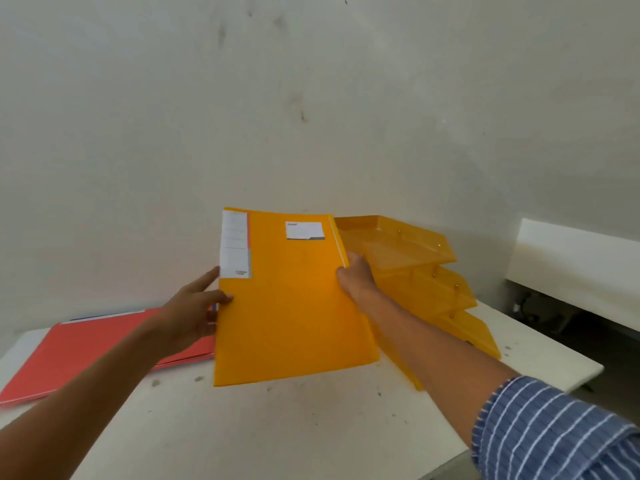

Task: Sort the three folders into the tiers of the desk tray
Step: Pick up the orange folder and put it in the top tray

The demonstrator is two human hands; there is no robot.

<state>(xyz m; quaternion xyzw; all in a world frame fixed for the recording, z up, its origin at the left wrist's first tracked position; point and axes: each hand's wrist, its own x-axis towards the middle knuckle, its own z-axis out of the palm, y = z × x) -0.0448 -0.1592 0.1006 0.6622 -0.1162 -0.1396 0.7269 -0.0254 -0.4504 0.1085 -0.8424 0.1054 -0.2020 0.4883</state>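
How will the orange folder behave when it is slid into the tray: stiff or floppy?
The orange folder, held at both side edges by the left hand and right hand, looks flat, so probably fairly stiff. It seems thin, likely light. Its smooth cover may slide easily into the orange desk tray.

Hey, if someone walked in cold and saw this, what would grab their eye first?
The big orange folder, held up mid-frame by the left hand and right hand. Just right of it stands an orange three-tier desk tray on the white table, and a red folder lies flat at left.
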